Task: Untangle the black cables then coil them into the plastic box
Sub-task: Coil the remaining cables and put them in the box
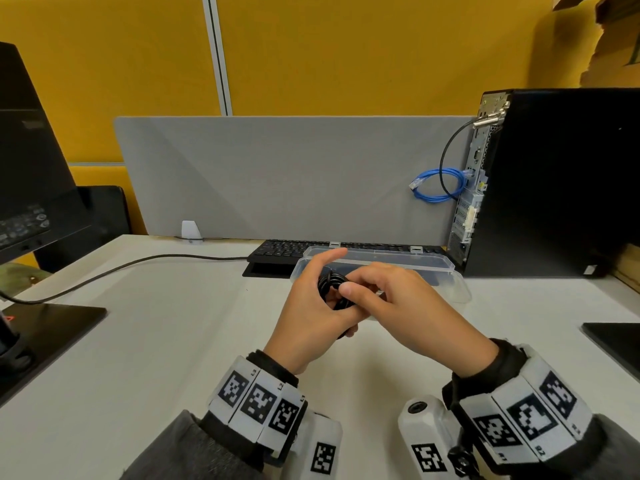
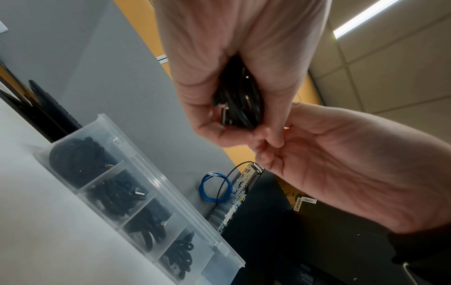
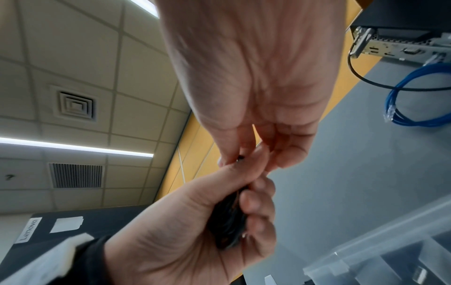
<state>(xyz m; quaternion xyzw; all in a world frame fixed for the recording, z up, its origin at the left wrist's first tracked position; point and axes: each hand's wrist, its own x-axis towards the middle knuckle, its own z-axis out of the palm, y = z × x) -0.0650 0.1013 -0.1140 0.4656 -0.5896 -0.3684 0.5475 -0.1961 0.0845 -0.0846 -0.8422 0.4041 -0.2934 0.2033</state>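
A small coil of black cable (image 1: 330, 284) sits in my left hand (image 1: 325, 301), which grips it a little above the white desk. In the left wrist view the coil (image 2: 241, 96) lies between the thumb and curled fingers, with a metal plug (image 2: 223, 115) at its lower edge. My right hand (image 1: 353, 289) pinches the cable's end against the coil, as the right wrist view shows (image 3: 240, 159). Just behind the hands lies the clear plastic box (image 1: 446, 268), lid open. Several of its compartments (image 2: 114, 190) hold coiled black cables; the end compartment looks empty.
A black keyboard (image 1: 287, 249) lies behind the box along a grey divider (image 1: 277, 174). A black computer tower (image 1: 554, 181) with a blue network cable (image 1: 440, 185) stands at the right. A monitor stand (image 1: 52, 327) and its lead (image 1: 138, 263) occupy the left.
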